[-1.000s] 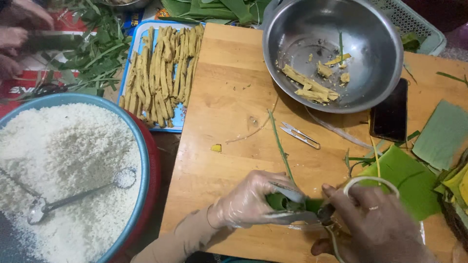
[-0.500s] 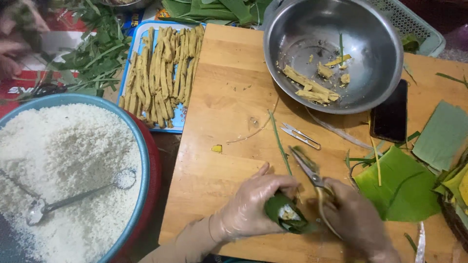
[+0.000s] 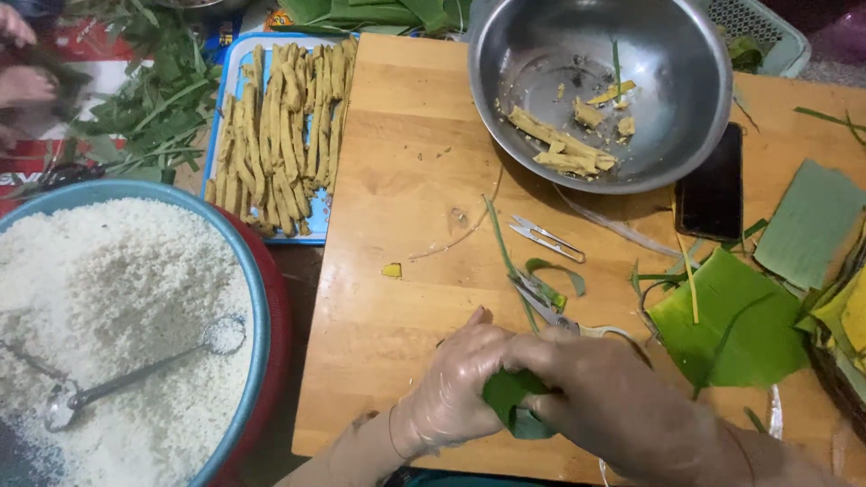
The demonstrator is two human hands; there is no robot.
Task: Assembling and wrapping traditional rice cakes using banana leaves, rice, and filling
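Bottom centre: gloved left hand (image 3: 456, 392) and bare right hand (image 3: 600, 397), fingers curled tight round 1 leaf parcel (image 3: 510, 401), folded but seemingly untied; scissors (image 3: 555, 311) just above.

Pretty cramped setup, everything's low down. The main surface is a light wooden table (image 3: 406, 180) with a plain board top, grain running across, lit evenly from above with only soft shadows. Off its left edge there's a dark gap, probably the floor, hard to tell. Top left there's a red patterned mat (image 3: 77, 41) under some greenery. No walls or windows in view.
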